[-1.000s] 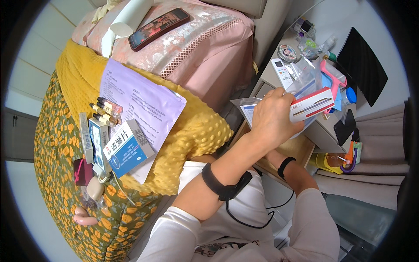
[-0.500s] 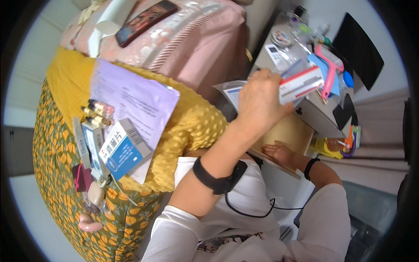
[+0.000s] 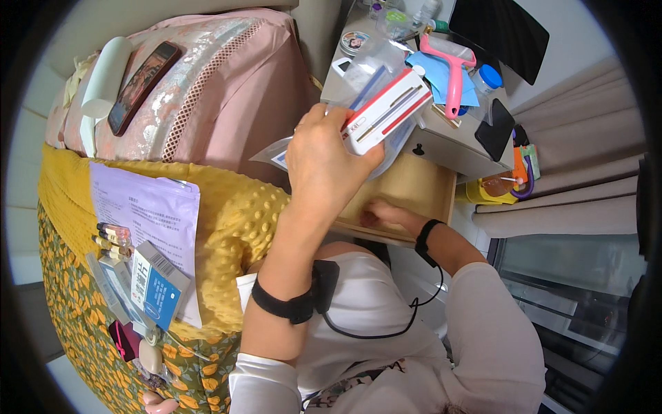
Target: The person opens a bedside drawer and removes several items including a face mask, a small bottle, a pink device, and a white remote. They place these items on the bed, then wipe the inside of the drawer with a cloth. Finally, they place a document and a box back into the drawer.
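My left hand (image 3: 327, 148) is raised over the pulled-out drawer, closed round a slim white-and-red pen box (image 3: 387, 110) with pens pictured on its face. Clear plastic sleeves (image 3: 396, 150) show behind the box and out past both sides of that hand; whether the fingers grip them too is partly hidden. Lower down, my right hand (image 3: 381, 214) is inside the light wooden drawer (image 3: 420, 181), near its front panel. Its fingers are blurred and partly hidden, so their closing cannot be made out.
A grey-white cabinet (image 3: 458, 141) carries a pink lint roller (image 3: 453, 76), a blue-lidded jar (image 3: 488, 79) and a black monitor (image 3: 500, 31). On the bed at left lie a purple pouch (image 3: 158, 207), a blue-and-white box (image 3: 160, 286) and a phone (image 3: 143, 86). A black cable (image 3: 372, 336) hangs between my wrists.
My left hand has come left with the pen box and tilted it upward. My right hand, earlier stretched flat on the drawer, now sits deeper in it. The whole view has shifted.
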Available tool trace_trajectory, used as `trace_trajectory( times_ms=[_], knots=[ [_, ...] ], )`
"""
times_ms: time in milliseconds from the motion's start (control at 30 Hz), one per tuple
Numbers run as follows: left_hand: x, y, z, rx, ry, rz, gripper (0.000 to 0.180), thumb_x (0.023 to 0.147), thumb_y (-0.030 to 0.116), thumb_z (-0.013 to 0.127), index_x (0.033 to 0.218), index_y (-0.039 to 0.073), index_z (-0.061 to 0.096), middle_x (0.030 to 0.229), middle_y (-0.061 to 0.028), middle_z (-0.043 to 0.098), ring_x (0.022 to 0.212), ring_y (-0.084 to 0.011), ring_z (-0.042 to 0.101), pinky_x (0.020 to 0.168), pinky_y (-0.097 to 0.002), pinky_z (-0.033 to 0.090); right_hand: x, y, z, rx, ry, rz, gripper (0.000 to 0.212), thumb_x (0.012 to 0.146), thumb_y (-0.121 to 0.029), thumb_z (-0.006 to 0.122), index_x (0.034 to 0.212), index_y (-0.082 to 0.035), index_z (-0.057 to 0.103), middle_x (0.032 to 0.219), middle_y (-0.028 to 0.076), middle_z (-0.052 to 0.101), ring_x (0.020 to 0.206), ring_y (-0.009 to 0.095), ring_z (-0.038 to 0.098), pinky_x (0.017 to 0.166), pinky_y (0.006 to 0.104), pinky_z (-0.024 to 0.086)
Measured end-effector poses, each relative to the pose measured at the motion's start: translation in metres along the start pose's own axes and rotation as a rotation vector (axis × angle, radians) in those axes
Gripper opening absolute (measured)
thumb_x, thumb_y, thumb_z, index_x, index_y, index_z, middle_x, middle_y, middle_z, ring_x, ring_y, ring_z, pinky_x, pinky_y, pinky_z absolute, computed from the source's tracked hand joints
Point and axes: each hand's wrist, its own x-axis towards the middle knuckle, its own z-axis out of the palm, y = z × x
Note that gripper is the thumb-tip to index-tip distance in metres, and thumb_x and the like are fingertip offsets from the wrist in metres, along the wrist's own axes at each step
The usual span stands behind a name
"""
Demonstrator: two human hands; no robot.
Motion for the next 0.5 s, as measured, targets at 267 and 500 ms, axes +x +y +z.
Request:
trace_trajectory(
  times_ms=[267,500],
  knots=[
    [0.002,0.001,-0.001,0.007,0.023,0.05,0.039,0.06,0.021,0.078,0.088,-0.003,0.065,0.078,-0.0145,0.061,0.07,-0.0263,0.063,0.066,-0.0322,0.05,-0.072,0.054,-0.093,0.181,-0.038,0.019,0.028,0.085,-0.019,0.056,0.063,-0.002,0.06,0.06,0.01,0.058,0.05,0.017,0.053,0.043,0.0296,0.042],
    [-0.003,-0.002,-0.002,0.07,-0.025,0.04,0.052,0.067,0.033,0.08,0.102,-0.002,0.065,0.092,-0.015,0.068,0.082,-0.025,0.066,0.074,-0.0313,0.052,-0.056,0.081,-0.149,-1.088,0.638,-0.073,0.021,0.074,-0.008,0.057,0.093,-0.004,0.064,0.09,0.02,0.064,0.081,0.036,0.063,0.064,0.0421,0.051]
  ],
)
